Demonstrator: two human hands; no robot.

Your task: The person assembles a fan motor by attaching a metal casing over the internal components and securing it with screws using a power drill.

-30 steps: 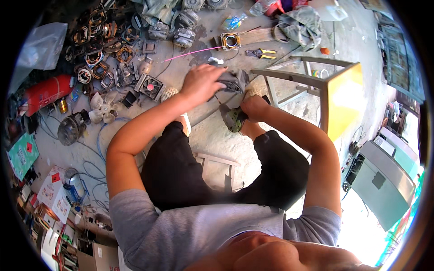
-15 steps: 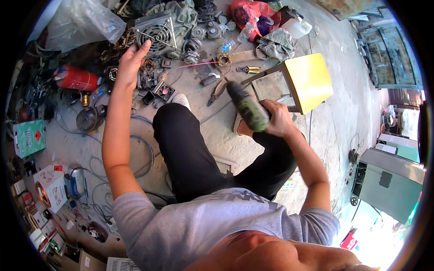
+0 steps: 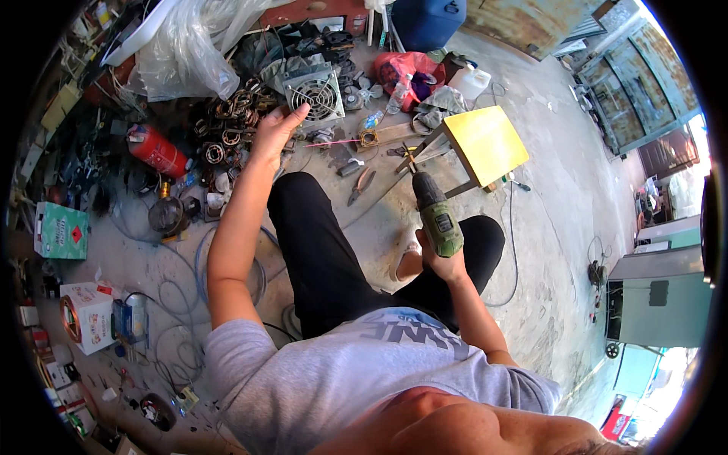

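Note:
My left hand [image 3: 279,130] reaches out and grips the near edge of a square metal fan housing [image 3: 317,92] with a round wire guard; my thumb lies on top of it and the other fingers are partly hidden. The grip of a green and black cordless drill [image 3: 440,220] is wrapped in my right hand [image 3: 444,262], above my right knee. The drill's bit points away from me, toward the legs of a yellow-topped stool [image 3: 489,142]. Between my knees and the stool lie orange-handled pliers [image 3: 362,187] and a small dark cylinder [image 3: 350,167].
Dark motor parts and coils [image 3: 227,125] pile up at the far left, beside a red fire extinguisher [image 3: 158,152]. A grey hose [image 3: 201,258] loops on the floor by my left leg. A red bag [image 3: 409,76] and a white jug [image 3: 470,81] stand farther off.
The drill has swung from pointing up-left to pointing ahead, and my right hand has come nearer my body. The view has shifted. The fan housing stays in my left hand.

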